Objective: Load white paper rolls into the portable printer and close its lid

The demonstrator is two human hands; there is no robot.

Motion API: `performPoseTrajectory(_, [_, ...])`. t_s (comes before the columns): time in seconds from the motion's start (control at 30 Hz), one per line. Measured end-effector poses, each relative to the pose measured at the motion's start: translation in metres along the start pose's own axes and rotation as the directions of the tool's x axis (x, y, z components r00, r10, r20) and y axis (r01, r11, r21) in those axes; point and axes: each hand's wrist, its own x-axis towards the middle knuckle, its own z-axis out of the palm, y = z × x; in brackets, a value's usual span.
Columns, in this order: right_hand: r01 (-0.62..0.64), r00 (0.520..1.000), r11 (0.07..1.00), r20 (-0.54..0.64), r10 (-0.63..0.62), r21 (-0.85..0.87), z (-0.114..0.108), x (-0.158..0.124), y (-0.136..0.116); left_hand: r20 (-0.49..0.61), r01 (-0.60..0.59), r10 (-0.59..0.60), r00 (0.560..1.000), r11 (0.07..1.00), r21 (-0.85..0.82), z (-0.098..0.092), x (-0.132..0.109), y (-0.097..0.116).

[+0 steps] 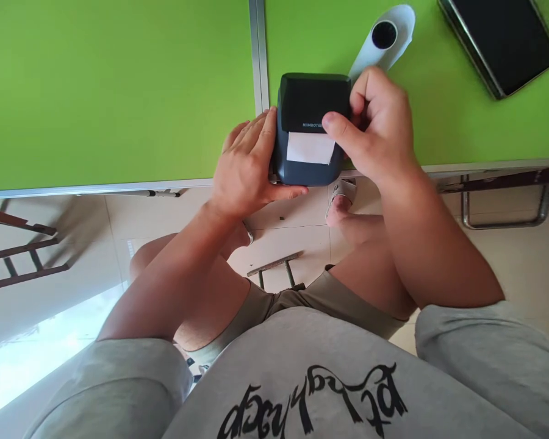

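A dark, box-shaped label printer (314,100) is at the front edge of the green table, between my hands. A white label (310,148) lies across its front, below the black lid. My left hand (249,161) grips the printer's left side, with the thumb along its near edge. On the right side, my right hand (379,125) is curled against the printer, its thumb on the lid's lower right corner. Its other fingers bend at the upper right side and are partly hidden.
A white paper roll (375,52) with a dark hollow core lies behind the printer. At the upper right is a black-screened phone (503,42). A metal seam (258,55) divides the green tabletop (119,91). Stool legs (27,262) stand below on the left.
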Motion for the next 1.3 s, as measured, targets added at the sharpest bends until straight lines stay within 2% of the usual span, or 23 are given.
performPoseTrajectory(0.3, [0.002, 0.998, 1.000, 0.071, -0.003, 0.013, -0.003, 0.006, 0.011, -0.192, -0.027, 0.041, 0.981, 0.997, 0.073, 0.013, -0.002, 0.003])
performPoseTrajectory(0.4, [-0.046, 0.993, 0.998, 0.112, 0.042, 0.036, -0.006, 0.006, 0.011, -0.168, -0.017, 0.037, 0.985, 0.993, 0.119, 0.013, -0.004, 0.004])
performPoseTrajectory(0.5, [-0.099, 0.990, 0.994, 0.105, 0.095, 0.035, -0.006, 0.004, 0.008, -0.150, -0.044, 0.066, 0.986, 0.989, 0.144, 0.011, -0.007, 0.002])
performPoseTrajectory(0.7, [-0.087, 0.994, 0.996, 0.060, 0.088, -0.004, -0.003, 0.001, 0.004, -0.225, -0.115, 0.162, 0.961, 0.971, 0.209, 0.011, -0.011, 0.000])
performPoseTrajectory(0.97, [-0.069, 0.996, 0.996, 0.053, 0.067, 0.051, -0.004, 0.000, 0.005, -0.180, -0.110, 0.118, 0.977, 0.993, 0.053, 0.000, -0.010, -0.002])
performPoseTrajectory(1.17, [-0.108, 0.993, 0.993, 0.063, 0.104, 0.049, -0.003, -0.002, 0.004, -0.128, -0.102, 0.107, 0.986, 0.994, 0.046, -0.003, -0.012, -0.001])
performPoseTrajectory(1.3, [-0.086, 0.995, 0.993, 0.059, 0.081, 0.076, -0.002, -0.001, 0.010, -0.122, -0.086, 0.090, 0.988, 0.996, 0.034, -0.001, -0.010, -0.001])
